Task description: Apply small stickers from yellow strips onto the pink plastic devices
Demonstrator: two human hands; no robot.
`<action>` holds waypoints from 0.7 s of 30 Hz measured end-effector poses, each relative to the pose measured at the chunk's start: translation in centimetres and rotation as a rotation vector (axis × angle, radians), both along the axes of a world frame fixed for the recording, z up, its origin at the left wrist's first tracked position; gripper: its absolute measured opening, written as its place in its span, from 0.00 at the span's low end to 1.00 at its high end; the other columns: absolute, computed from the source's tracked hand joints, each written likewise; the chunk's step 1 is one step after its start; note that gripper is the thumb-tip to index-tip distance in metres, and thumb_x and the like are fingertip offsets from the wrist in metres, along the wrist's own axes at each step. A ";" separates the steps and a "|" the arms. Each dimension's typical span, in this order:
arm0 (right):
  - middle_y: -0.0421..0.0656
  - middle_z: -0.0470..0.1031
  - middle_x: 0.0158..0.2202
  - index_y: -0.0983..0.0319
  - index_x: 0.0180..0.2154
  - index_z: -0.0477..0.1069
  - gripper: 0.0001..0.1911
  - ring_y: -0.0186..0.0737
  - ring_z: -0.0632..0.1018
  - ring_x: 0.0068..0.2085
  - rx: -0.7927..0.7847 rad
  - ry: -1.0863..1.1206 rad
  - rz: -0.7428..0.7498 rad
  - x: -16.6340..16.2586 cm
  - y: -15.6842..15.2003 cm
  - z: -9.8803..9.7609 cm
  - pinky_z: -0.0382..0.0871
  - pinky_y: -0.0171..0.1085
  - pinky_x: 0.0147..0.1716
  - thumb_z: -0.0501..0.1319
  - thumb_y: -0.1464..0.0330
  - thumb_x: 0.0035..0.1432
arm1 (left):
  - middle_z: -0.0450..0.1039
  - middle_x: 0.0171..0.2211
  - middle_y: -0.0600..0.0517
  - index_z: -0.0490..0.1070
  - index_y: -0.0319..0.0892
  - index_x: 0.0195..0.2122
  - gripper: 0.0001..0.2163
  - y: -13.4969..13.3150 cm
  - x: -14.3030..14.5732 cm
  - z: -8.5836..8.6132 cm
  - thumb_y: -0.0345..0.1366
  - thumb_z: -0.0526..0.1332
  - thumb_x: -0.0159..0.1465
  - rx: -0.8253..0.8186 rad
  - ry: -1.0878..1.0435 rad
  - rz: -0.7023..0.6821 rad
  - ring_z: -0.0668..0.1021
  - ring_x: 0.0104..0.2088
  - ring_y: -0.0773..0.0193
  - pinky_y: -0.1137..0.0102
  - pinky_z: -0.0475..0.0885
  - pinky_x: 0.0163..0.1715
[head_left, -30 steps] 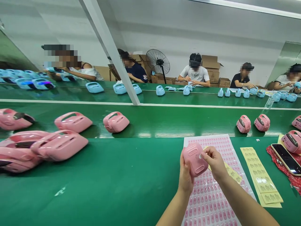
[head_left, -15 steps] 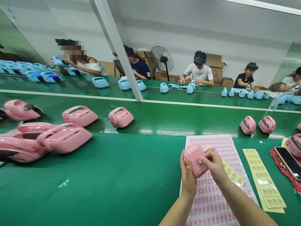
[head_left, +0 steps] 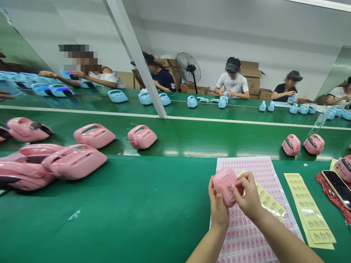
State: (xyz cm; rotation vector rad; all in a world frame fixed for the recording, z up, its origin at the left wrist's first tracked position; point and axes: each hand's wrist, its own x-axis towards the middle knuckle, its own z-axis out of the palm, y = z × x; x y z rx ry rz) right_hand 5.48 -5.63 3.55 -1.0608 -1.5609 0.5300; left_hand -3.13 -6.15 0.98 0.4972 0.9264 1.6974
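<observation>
A small pink plastic housing [head_left: 225,179] with rounded corners is held up by my left hand [head_left: 219,210], whose fingers and thumb wrap its left side and lower edge. Dark print shows on the face turned to me. At the right of that print, my right hand [head_left: 249,197] has thumb and forefinger pinched against the housing; anything between the fingertips is too small to make out. Below both hands lies a white sheet of pink oval stickers [head_left: 241,241]. A yellow strip of printed labels [head_left: 270,202] rests on this sheet, partly behind my right hand.
More yellow label strips [head_left: 308,208] and a phone [head_left: 337,188] on red wrap lie at right. Pink handled housings [head_left: 75,162] stand at left, others [head_left: 291,145] along the green belt [head_left: 192,138]. Co-workers handle blue housings [head_left: 117,95] across from me, behind a white post [head_left: 137,54].
The small white piece at my right fingertips no longer shows, and dark print is now visible on the housing. My left hand keeps its hold. A blurred hand with a blue housing appears far left.
</observation>
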 end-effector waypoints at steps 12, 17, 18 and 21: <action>0.44 0.68 0.32 0.61 0.28 0.68 0.08 0.41 0.70 0.35 0.030 -0.001 -0.320 5.1 3.0 0.2 0.66 0.41 0.34 0.55 0.64 0.53 | 0.73 0.34 0.51 0.69 0.45 0.43 0.19 0.6 -0.8 2.0 0.49 0.56 0.55 -0.139 -0.259 0.029 0.75 0.31 0.61 0.69 0.71 0.28; 0.44 0.72 0.31 0.62 0.24 0.71 0.08 0.42 0.72 0.35 -0.426 -0.296 -0.295 8.0 6.8 -2.2 0.65 0.38 0.35 0.57 0.65 0.49 | 0.75 0.35 0.50 0.70 0.45 0.44 0.17 1.4 -1.9 3.5 0.43 0.48 0.60 -0.155 -0.462 0.007 0.76 0.33 0.59 0.67 0.72 0.28; 0.44 0.72 0.31 0.62 0.23 0.71 0.08 0.42 0.72 0.36 -0.434 -0.331 -0.293 8.0 7.1 -2.8 0.65 0.38 0.35 0.57 0.66 0.48 | 0.75 0.35 0.50 0.70 0.46 0.44 0.17 1.5 -2.1 3.6 0.43 0.48 0.61 -0.166 -0.482 0.008 0.77 0.32 0.59 0.67 0.72 0.28; 0.45 0.71 0.31 0.62 0.23 0.72 0.07 0.42 0.71 0.36 -0.458 -0.460 -0.292 7.3 7.1 -4.2 0.63 0.37 0.36 0.57 0.70 0.49 | 0.75 0.33 0.50 0.69 0.46 0.46 0.17 1.7 -2.6 3.4 0.42 0.47 0.62 -0.188 -0.535 -0.021 0.77 0.31 0.59 0.66 0.72 0.27</action>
